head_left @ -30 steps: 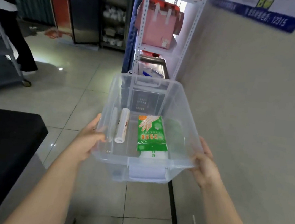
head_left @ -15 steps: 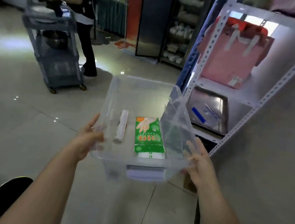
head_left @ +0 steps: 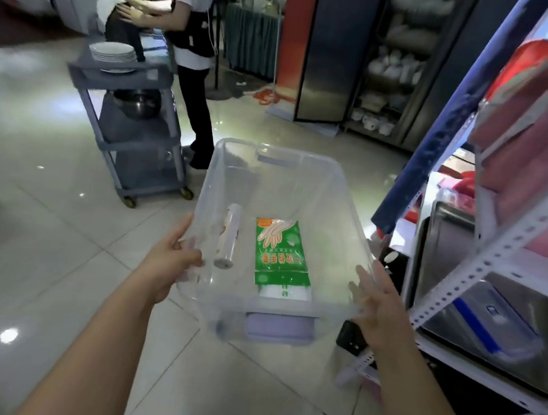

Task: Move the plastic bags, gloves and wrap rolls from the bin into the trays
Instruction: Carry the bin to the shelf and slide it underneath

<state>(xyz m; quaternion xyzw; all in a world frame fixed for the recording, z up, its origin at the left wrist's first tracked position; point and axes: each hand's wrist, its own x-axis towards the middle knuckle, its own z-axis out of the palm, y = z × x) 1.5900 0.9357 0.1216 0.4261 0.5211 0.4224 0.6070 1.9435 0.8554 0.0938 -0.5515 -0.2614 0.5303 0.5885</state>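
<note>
Both hands grasp the clear bin: left hand on its left wall, right hand on its right. Inside, a wrap roll lies near the left wall, a green glove packet mid-floor.

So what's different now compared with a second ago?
The person has turned left, away from the wall: the white rack has slid to the right edge, and a grey cart with another person beside it has come into view. Unchanged: left hand and right hand grip the clear bin, the wrap roll and green glove packet inside.
</note>
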